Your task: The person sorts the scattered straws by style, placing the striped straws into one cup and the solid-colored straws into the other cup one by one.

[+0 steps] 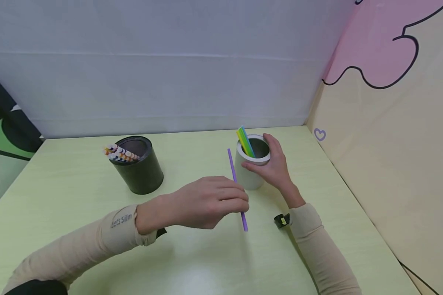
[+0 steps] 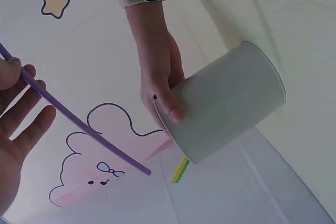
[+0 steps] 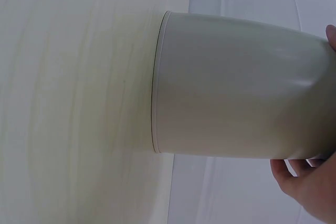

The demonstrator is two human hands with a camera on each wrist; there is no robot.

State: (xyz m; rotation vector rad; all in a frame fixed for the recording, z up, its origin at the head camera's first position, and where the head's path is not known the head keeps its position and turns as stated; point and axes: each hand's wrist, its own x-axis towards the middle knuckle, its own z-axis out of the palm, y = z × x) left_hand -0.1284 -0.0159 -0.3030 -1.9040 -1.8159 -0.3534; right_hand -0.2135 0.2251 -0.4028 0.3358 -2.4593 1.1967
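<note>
My left hand (image 1: 212, 201) pinches a purple straw (image 1: 244, 221) between thumb and fingers. The straw slants just left of a white canister (image 1: 250, 178), its lower end pointing toward the front of the table. With thumb and fingers spread around the upper part, my right hand (image 1: 275, 162) grips that canister by its rim. Yellow, green and blue straws (image 1: 245, 141) lean out of its left side. In the left wrist view, the purple straw (image 2: 100, 138) runs diagonally from the fingers, apart from the canister (image 2: 226, 100). The right wrist view shows the canister's smooth side (image 3: 236, 87).
A dark canister (image 1: 144, 176) stands at the back left, holding several patterned straws (image 1: 122, 153) that lean left. A pale wall (image 1: 177, 90) rises behind the table (image 1: 192, 258), and a cream wall (image 1: 391, 164) borders it on the right.
</note>
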